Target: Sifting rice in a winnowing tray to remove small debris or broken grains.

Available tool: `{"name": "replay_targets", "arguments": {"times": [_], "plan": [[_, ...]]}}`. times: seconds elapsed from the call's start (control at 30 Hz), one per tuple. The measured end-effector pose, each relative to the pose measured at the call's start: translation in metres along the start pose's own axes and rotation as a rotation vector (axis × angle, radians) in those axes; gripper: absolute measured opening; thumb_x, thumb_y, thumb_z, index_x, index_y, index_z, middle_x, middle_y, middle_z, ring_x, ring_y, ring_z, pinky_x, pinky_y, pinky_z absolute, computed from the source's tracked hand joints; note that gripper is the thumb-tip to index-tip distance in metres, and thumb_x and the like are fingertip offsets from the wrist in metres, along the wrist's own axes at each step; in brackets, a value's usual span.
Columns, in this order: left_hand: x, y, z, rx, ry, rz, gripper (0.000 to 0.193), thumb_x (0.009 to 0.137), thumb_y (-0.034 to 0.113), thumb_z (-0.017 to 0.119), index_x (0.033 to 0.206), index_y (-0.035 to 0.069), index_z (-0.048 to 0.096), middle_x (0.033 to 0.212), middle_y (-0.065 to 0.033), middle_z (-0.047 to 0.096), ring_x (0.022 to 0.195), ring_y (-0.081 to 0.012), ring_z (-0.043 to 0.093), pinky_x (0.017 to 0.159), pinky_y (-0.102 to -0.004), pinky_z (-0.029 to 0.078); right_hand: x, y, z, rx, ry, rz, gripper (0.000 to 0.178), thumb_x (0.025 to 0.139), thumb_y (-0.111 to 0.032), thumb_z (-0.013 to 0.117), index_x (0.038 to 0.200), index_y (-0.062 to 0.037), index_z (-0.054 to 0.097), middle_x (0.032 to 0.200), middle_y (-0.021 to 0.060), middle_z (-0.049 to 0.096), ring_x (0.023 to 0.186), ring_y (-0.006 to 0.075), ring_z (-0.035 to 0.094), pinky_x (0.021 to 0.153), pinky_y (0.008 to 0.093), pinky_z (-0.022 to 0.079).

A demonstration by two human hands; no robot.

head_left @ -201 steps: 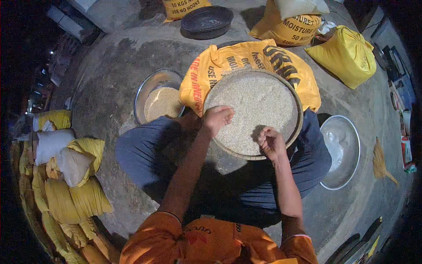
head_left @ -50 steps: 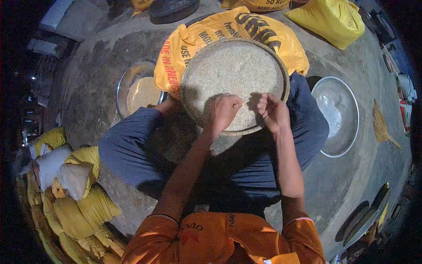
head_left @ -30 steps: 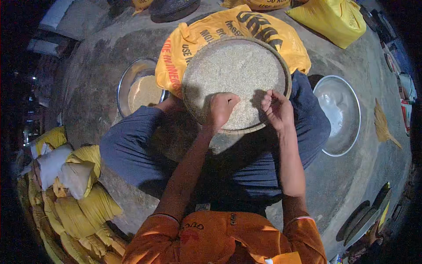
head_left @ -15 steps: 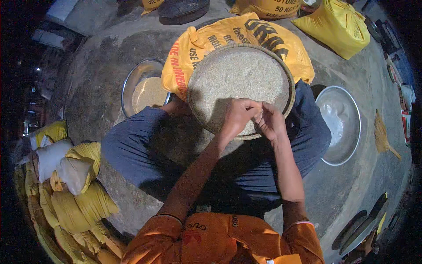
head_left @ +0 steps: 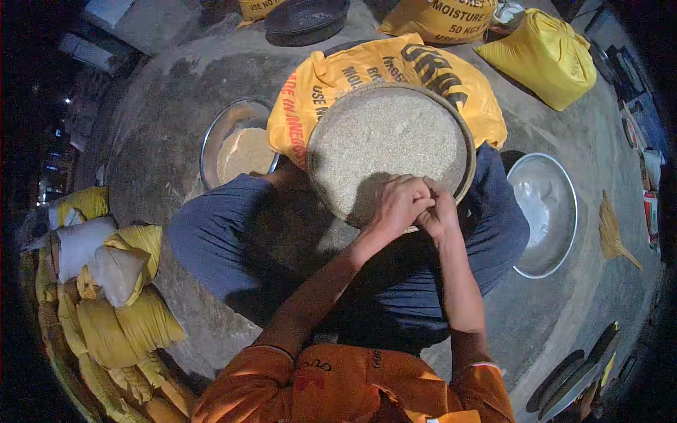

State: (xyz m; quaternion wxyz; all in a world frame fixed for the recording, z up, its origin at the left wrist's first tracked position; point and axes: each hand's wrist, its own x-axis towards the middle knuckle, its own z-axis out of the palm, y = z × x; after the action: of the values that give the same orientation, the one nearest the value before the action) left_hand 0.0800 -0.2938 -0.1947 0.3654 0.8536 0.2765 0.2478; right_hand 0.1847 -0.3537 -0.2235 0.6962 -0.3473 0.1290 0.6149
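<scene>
A round shallow sieve or tray with a raised rim point(head_left: 470, 151) rests at my lap, full of pale grain point(head_left: 388, 134). Over its near edge, my left hand point(head_left: 403, 204) meets my right hand point(head_left: 440, 213). The fingers of both are curled and pressed together, touching each other. Whatever lies between them, if anything, is hidden or too small to make out. Beneath the tray's far side spreads an orange-yellow printed sack point(head_left: 303, 81).
To my left stands a metal basin point(head_left: 205, 151) holding fine tan meal; at right is another metal basin point(head_left: 553, 243) beside a straw hand broom point(head_left: 612, 229). Stuffed sacks point(head_left: 130, 328) lie at lower left. A yellow sack point(head_left: 543, 60) and dark basin point(head_left: 307, 21) sit at the back.
My hands have drawn slightly nearer to me, toward the tray's near rim, and the fingers are curled more tightly together. The whole view has shifted a little.
</scene>
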Motion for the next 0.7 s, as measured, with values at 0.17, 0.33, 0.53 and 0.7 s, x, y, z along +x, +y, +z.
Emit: {"name": "replay_targets", "arguments": {"times": [0.17, 0.33, 0.53, 0.7], "plan": [[0.000, -0.031, -0.028, -0.097, 0.127, -0.145, 0.013, 0.076, 0.012, 0.073, 0.084, 0.003, 0.067, 0.077, -0.0087, 0.066, 0.073, -0.0248, 0.063, 0.069, -0.0325, 0.049, 0.006, -0.019, -0.017, 0.097, -0.127, -0.030, 0.020, 0.095, -0.015, 0.045, 0.091, 0.0030, 0.053, 0.073, 0.0069, 0.052, 0.065, 0.0174, 0.054, 0.061, 0.0290, 0.051], [-0.010, -0.051, -0.090, -0.076, 0.120, -0.150, 0.017, 0.078, 0.013, 0.071, 0.091, 0.003, 0.068, 0.085, -0.0121, 0.067, 0.082, -0.0261, 0.064, 0.075, -0.0348, 0.049, 0.008, -0.028, -0.027, 0.094, -0.082, -0.076, 0.021, 0.096, -0.018, 0.045, 0.092, 0.0005, 0.055, 0.076, 0.0094, 0.058, 0.065, 0.0215, 0.058, 0.061, 0.0296, 0.051], [-0.005, 0.012, -0.242, 0.386, -0.430, 0.218, 0.032, 0.072, 0.021, 0.072, 0.098, 0.004, 0.063, 0.090, -0.0137, 0.063, 0.088, -0.0317, 0.063, 0.075, -0.0425, 0.050, 0.004, -0.021, -0.023, 0.030, -0.090, 0.032, 0.019, 0.096, -0.018, 0.046, 0.094, -0.0021, 0.056, 0.081, 0.0096, 0.062, 0.071, 0.0239, 0.061, 0.064, 0.0336, 0.052], [0.020, 0.014, -0.289, 0.578, -0.449, 0.055, 0.024, 0.075, 0.021, 0.068, 0.089, 0.003, 0.060, 0.087, -0.0131, 0.063, 0.090, -0.0293, 0.063, 0.080, -0.0448, 0.048, 0.006, -0.013, 0.007, -0.110, 0.022, 0.328, 0.024, 0.095, -0.018, 0.040, 0.095, -0.0015, 0.056, 0.080, 0.0090, 0.061, 0.071, 0.0257, 0.060, 0.066, 0.0354, 0.053]]}}
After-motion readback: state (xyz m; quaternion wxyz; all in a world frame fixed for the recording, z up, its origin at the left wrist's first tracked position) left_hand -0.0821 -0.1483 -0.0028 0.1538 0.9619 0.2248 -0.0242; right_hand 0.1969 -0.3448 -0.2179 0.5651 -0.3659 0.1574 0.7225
